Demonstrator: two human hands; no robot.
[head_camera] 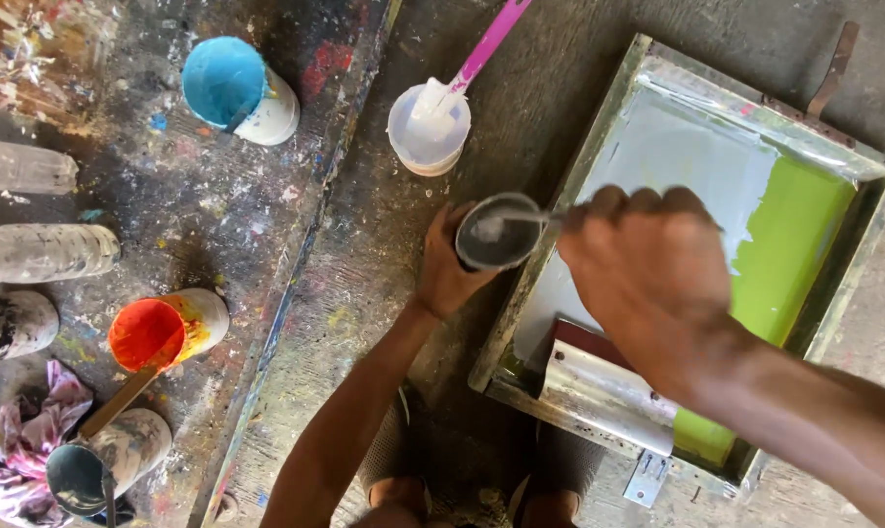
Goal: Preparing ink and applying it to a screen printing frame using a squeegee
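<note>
Right hand (647, 269), nearest the lens, fist closed on a thin stirrer (520, 217) dipping into small grey cup (499, 233). Left hand (447, 264) wraps that cup at frame centre. Screen frame (599, 137) at 3 o'clock; white tub (428, 132) at 12; orange pot (164, 330) at 9.

We see the small cup (498, 232) at the left edge of the framed screen (599, 147), with our left hand (449, 262) wrapped around it from the left and our right hand (647, 269) above the screen, holding a stirrer (520, 219) that dips into it. Behind the cup stands a tub (428, 132) with a spoon (481, 49) in it. Far left, several pots (237, 88) lie on a board (208, 205).
</note>
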